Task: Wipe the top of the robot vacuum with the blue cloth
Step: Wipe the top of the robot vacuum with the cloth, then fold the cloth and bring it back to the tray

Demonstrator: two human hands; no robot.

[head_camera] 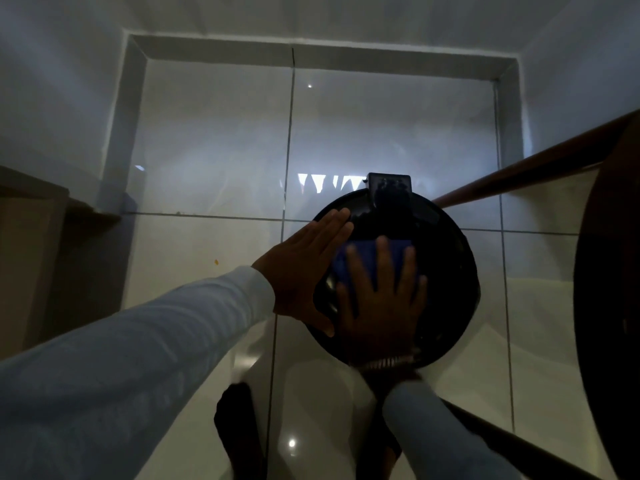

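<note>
Blue cloth (367, 261) pressed flat on glossy black round robot vacuum (446, 268) under splayed right hand (381, 306), left hand (304, 268) open, fingers together, laid flat against vacuum's left edge, on white tiled floor (207, 244).

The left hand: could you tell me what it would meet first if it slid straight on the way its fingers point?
Probably the dark boxy part at the vacuum's far edge; the left hand points up-right towards it, though depth is unclear.
</note>
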